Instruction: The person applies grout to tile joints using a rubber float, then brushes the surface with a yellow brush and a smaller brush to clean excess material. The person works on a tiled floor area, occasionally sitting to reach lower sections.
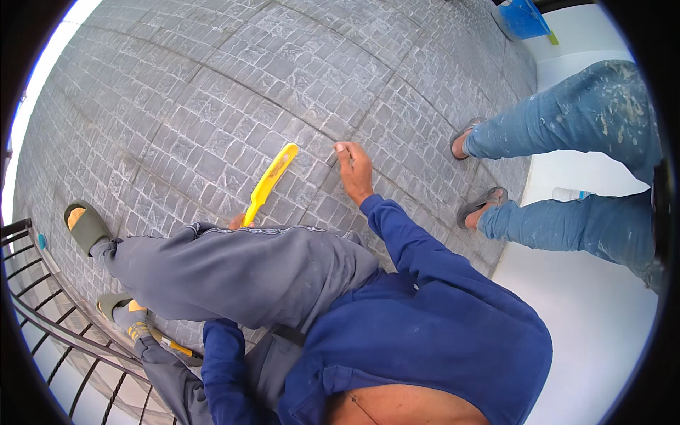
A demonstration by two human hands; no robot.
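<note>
A yellow long-handled tool [270, 181], with a flat oblong head and a worn brownish patch, points up and to the right over the paving. My left hand [236, 222] is closed round its narrow lower end, and my grey trouser leg hides most of that hand. To the right of the tool's head, apart from it, is my right hand [355, 172]. Its fingers are loosely bent, and nothing shows in them. Down by my lower foot lies another yellow tool [177, 346] with a dark edge, partly covered by my leg; I cannot make out its kind.
Grey stone-patterned paving [212, 106] spreads ahead. Another person's legs [567, 117] in stained jeans stand at the right by a white wall [559, 312]. A blue bucket [523, 19] is at the top right. A black metal railing [64, 329] runs along the lower left.
</note>
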